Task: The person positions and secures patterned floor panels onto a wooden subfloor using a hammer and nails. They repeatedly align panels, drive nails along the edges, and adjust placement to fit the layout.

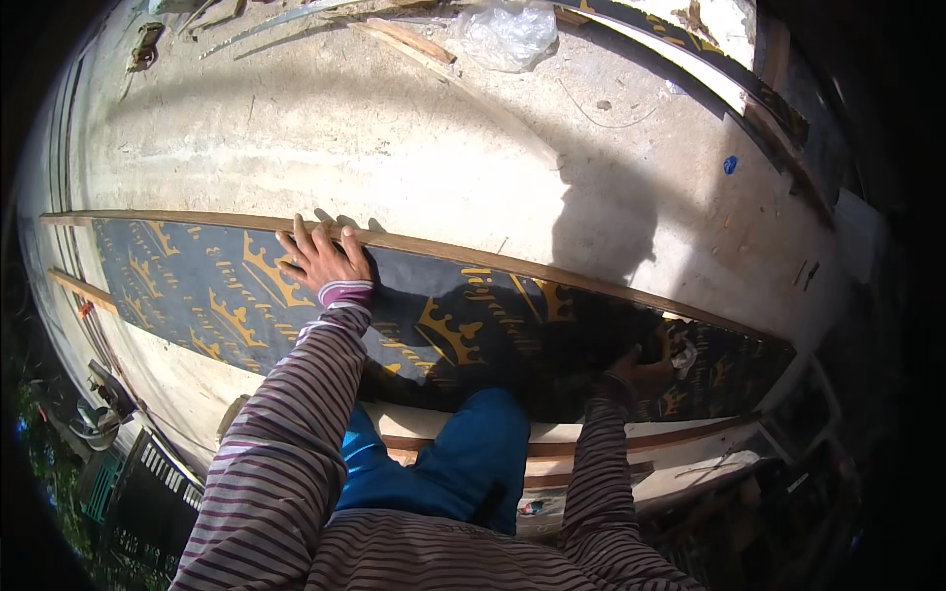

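A long black panel [404, 295] printed with gold crowns and lettering lies across in front of my legs. A thin wooden strip [473, 256] runs along its far edge. My left hand [327, 260] rests on the panel with fingers spread, the fingertips reaching over the strip. Toward the right end, in deep shadow, my right hand [645, 375] is curled low over the panel. A small whitish thing [682, 359] shows at its fingers; shadow hides what it is and most of the grip.
Beyond the panel is a pale concrete floor [296, 148]. Wood offcuts [412, 41] and a clear plastic bag [507, 34] lie at the far side. A blue scrap [730, 164] sits at right. A curved printed board [680, 34] stands far right. Another wooden strip [84, 292] pokes out at left.
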A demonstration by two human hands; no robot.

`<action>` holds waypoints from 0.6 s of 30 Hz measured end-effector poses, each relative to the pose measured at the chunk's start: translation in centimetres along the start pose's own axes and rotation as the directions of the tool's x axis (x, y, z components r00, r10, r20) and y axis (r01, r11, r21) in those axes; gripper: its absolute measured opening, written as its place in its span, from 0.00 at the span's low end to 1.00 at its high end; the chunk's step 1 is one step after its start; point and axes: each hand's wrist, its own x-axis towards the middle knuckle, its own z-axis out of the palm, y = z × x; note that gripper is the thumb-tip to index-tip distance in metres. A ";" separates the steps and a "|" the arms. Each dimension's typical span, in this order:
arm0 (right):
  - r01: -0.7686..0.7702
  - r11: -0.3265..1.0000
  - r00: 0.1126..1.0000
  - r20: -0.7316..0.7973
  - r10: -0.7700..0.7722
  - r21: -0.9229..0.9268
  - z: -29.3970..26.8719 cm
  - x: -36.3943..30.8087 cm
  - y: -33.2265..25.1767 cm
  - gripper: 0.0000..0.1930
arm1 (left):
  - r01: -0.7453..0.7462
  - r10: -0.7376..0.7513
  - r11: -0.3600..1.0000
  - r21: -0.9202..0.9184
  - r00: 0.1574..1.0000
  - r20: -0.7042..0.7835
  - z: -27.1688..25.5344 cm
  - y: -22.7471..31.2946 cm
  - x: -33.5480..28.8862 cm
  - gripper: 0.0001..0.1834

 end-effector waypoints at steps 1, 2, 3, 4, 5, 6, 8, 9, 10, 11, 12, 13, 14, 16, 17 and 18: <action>0.042 0.981 0.996 0.075 -0.058 0.189 -0.9 1.0 -1.7 0.11 | -0.025 0.025 1.000 0.000 0.999 -0.023 0.0 -0.2 -0.1 0.26; -0.122 0.779 0.927 0.352 -0.133 0.615 -1.2 1.7 -4.5 0.08 | 0.011 -0.011 1.000 0.005 1.000 0.023 0.0 -0.2 -0.3 0.27; -0.194 0.625 0.853 0.445 -0.274 0.756 -1.1 1.9 -8.1 0.10 | 0.016 -0.016 1.000 -0.008 1.000 0.018 0.1 -0.4 -0.3 0.27; 0.148 0.721 0.769 0.380 -0.514 0.677 -0.4 2.3 -12.0 0.10 | -0.034 0.033 0.999 -0.042 0.999 -0.038 0.3 -0.5 -0.2 0.27; 0.197 0.763 0.628 0.518 -0.581 0.616 0.2 2.1 -15.5 0.11 | -0.041 0.041 0.999 0.015 0.999 -0.025 0.4 -0.7 -0.2 0.29; 0.224 0.816 0.518 0.644 -0.563 0.532 1.1 2.0 -18.9 0.16 | 0.022 -0.026 0.997 0.076 0.999 0.043 0.6 -0.9 0.0 0.30; 0.167 0.911 0.516 0.754 -0.407 0.377 2.4 1.0 -22.8 0.16 | 0.002 -0.004 0.996 0.085 1.000 0.023 1.4 -1.1 0.3 0.31; 0.147 0.934 0.469 0.808 -0.357 0.327 3.1 1.2 -24.3 0.14 | -0.048 0.050 0.998 0.051 0.998 -0.042 2.0 -1.0 0.6 0.32; 0.163 0.912 0.363 0.837 -0.410 0.376 3.7 1.4 -24.9 0.13 | -0.022 0.023 0.999 0.025 1.000 -0.007 2.2 -1.0 0.6 0.32; 0.176 0.909 0.377 0.827 -0.417 0.378 3.5 0.9 -25.4 0.13 | -0.002 0.002 0.999 0.041 1.000 0.008 2.4 -1.0 0.8 0.32; 0.179 0.898 0.309 0.843 -0.440 0.403 3.3 1.0 -25.3 0.13 | -0.018 0.018 0.998 0.061 1.000 0.005 2.4 -1.0 0.7 0.32; 0.184 0.905 0.358 0.831 -0.426 0.384 2.9 0.9 -25.3 0.12 | -0.007 0.007 0.995 0.103 1.000 0.002 2.4 -1.1 0.8 0.32; 0.188 0.911 0.408 0.814 -0.413 0.368 2.6 0.8 -25.2 0.10 | 0.003 -0.006 0.994 0.111 1.000 0.022 2.3 -1.0 0.8 0.31; 0.194 0.905 0.442 0.790 -0.426 0.379 2.3 0.6 -25.0 0.09 | 0.017 -0.023 0.993 0.119 0.999 0.049 2.0 -0.9 0.8 0.31; 0.189 0.885 0.419 0.780 -0.465 0.426 2.6 0.6 -25.0 0.10 | 0.019 -0.029 0.989 0.146 0.998 0.061 1.9 -0.8 0.8 0.31; 0.246 0.844 0.466 0.705 -0.534 0.477 2.9 0.3 -24.5 0.09 | 0.012 -0.017 0.993 0.116 0.999 0.040 1.7 -0.7 0.8 0.31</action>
